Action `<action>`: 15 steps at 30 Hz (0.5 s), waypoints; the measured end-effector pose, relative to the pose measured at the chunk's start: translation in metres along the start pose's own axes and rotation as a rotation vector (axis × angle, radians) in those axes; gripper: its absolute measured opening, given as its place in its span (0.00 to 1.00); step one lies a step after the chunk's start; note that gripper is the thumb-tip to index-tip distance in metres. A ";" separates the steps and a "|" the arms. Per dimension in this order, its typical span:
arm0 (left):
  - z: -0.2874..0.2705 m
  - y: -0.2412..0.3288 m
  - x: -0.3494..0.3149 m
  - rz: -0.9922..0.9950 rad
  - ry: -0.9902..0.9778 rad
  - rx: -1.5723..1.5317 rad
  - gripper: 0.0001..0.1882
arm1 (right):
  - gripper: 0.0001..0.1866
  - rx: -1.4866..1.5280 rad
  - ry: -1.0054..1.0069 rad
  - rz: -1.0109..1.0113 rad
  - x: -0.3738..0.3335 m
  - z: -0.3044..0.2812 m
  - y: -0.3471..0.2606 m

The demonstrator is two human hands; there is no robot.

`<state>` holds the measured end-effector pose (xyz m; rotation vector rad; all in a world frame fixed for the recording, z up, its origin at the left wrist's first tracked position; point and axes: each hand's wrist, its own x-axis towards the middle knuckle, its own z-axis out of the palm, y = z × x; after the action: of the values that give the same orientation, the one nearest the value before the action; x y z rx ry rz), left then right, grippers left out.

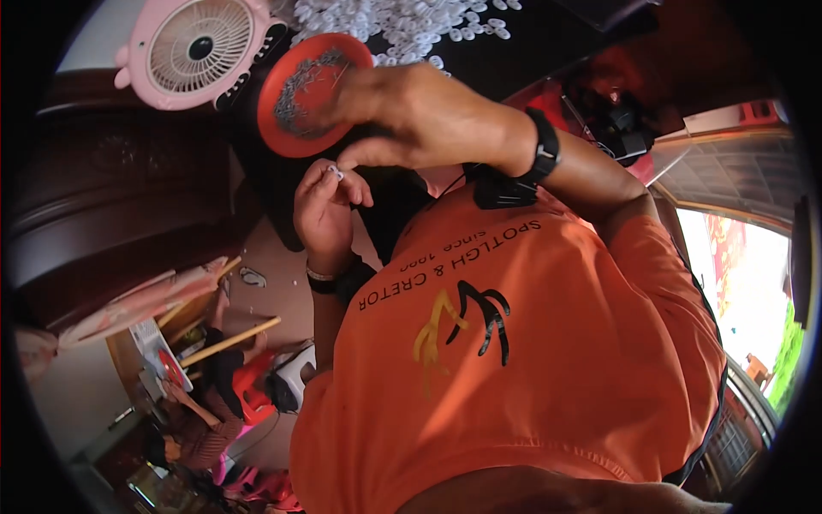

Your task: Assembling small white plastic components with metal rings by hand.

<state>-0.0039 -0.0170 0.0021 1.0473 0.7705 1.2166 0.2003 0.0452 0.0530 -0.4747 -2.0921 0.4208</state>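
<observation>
My left hand (324, 214) is raised just below the orange-red plate (270, 128), pinching a small white plastic piece (336, 173) between thumb and fingertips. Across the plate's right side reaches my right hand (419, 111), its fingers smeared by motion, so what they hold cannot be made out. Small grey metal pins (295, 94) lie heaped in the plate, partly covered by that hand. Beyond the plate, many loose white plastic pieces (398, 30), each with holes, are spread over the dark tabletop (539, 43).
A pink fan (201, 47) stands left of the plate. Dark carved wooden furniture (120, 171) fills the left side. Black cables and a box-like device (629, 141) sit at the right. Another person (205, 420) is at the lower left, near a red stool (253, 398).
</observation>
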 end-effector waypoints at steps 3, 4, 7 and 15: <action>-0.014 0.005 -0.008 0.047 0.187 0.153 0.11 | 0.32 0.420 0.287 -0.046 0.026 -0.044 -0.025; -0.018 0.006 -0.010 0.060 0.246 0.182 0.11 | 0.32 0.439 0.281 -0.046 0.023 -0.034 -0.015; -0.024 0.001 -0.012 0.057 0.409 0.057 0.10 | 0.32 0.464 0.295 -0.045 0.029 -0.035 -0.010; -0.033 0.011 -0.035 0.064 0.400 0.143 0.09 | 0.31 0.394 0.395 -0.189 0.075 -0.047 0.016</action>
<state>-0.0446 -0.0434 -0.0015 0.9598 1.1534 1.4655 0.2049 0.1002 0.1231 -0.1120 -1.6037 0.5617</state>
